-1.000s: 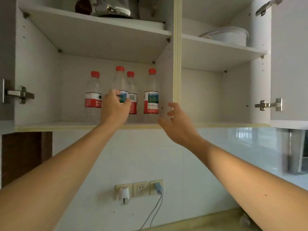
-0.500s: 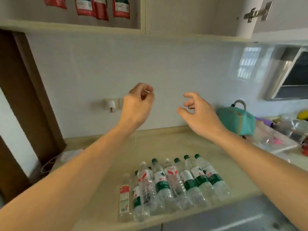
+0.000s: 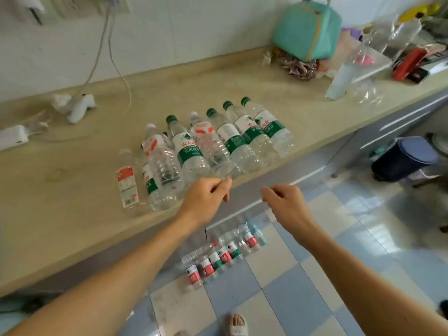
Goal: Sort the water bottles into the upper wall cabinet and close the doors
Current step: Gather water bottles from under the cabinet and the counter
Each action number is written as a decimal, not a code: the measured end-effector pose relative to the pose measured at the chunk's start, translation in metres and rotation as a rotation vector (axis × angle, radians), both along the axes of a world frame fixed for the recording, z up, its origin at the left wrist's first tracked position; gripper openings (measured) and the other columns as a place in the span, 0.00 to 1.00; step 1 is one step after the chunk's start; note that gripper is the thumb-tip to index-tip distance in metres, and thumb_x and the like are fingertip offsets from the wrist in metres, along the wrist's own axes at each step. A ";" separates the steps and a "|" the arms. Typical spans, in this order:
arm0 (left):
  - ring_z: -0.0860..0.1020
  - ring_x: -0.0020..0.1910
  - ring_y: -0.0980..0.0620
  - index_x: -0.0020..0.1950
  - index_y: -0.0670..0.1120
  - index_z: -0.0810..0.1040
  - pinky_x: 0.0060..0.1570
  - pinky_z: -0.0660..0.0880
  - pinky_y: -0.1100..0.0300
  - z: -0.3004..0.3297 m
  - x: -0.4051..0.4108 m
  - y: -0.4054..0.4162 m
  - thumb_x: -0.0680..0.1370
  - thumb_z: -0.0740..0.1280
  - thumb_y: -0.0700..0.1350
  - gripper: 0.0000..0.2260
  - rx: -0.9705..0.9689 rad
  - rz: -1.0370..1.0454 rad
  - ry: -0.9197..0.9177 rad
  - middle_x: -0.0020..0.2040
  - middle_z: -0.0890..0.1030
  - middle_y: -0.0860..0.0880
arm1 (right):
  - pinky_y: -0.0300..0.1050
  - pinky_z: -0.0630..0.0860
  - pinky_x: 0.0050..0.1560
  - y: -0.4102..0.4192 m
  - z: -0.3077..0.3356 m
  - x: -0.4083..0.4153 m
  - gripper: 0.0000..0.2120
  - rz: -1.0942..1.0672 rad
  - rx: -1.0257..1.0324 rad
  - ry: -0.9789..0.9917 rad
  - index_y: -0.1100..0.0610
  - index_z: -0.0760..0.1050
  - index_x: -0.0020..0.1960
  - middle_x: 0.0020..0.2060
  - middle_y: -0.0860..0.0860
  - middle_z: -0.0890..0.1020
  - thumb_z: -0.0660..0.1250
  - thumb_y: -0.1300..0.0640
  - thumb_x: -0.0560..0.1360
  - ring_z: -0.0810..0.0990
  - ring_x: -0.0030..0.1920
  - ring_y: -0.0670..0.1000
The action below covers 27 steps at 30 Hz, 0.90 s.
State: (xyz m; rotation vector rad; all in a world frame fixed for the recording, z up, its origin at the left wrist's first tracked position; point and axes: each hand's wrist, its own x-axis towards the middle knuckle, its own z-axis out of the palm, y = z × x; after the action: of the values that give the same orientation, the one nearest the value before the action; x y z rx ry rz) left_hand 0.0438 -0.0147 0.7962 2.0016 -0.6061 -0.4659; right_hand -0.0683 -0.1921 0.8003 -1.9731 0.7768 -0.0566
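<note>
Several clear water bottles (image 3: 203, 144) with green or red labels lie side by side on the beige countertop (image 3: 60, 190), caps pointing toward the wall. A second row of small bottles (image 3: 225, 255) lies on the tiled floor below. My left hand (image 3: 206, 195) hovers at the counter's front edge just below the bottles' bases, fingers loosely curled and holding nothing. My right hand (image 3: 286, 202) hangs beside it over the floor, fingers also curled and empty. The wall cabinet is out of view.
A teal bag (image 3: 308, 30) stands at the back of the counter, with clear plastic containers (image 3: 363, 66) and clutter to its right. A white plug and cable (image 3: 77, 105) lie at the left. A dark bin (image 3: 404, 158) stands on the floor at right.
My view has swung down from the open cabinet to the counter and floor. Both hands have dropped from the cabinet shelf to the counter's front edge, the left having let go of a bottle.
</note>
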 end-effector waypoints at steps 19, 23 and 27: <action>0.80 0.44 0.45 0.50 0.42 0.80 0.41 0.74 0.55 -0.455 -0.078 -0.028 0.84 0.61 0.50 0.14 0.435 0.512 0.364 0.44 0.82 0.45 | 0.47 0.80 0.36 -0.093 -0.442 -0.066 0.09 -0.044 0.396 0.471 0.63 0.79 0.51 0.37 0.57 0.79 0.60 0.61 0.82 0.77 0.35 0.53; 0.78 0.55 0.44 0.59 0.42 0.80 0.56 0.77 0.48 -0.558 -0.087 -0.022 0.84 0.63 0.49 0.12 0.526 0.426 0.294 0.55 0.80 0.45 | 0.54 0.81 0.43 -0.084 -0.543 -0.056 0.12 0.081 0.257 0.477 0.71 0.76 0.55 0.41 0.63 0.80 0.60 0.63 0.80 0.77 0.39 0.57; 0.72 0.65 0.41 0.67 0.42 0.75 0.66 0.68 0.49 -0.641 -0.086 -0.004 0.83 0.64 0.49 0.16 0.679 0.306 0.162 0.65 0.77 0.43 | 0.49 0.76 0.59 -0.058 -0.628 -0.045 0.17 0.229 0.122 0.506 0.59 0.77 0.68 0.63 0.57 0.81 0.64 0.59 0.80 0.81 0.58 0.58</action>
State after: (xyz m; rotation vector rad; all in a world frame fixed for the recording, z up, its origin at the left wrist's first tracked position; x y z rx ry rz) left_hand -0.0425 -0.0183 0.1549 2.6041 -0.0193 -0.6989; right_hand -0.1136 -0.2505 0.1724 -1.9656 0.8403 0.6330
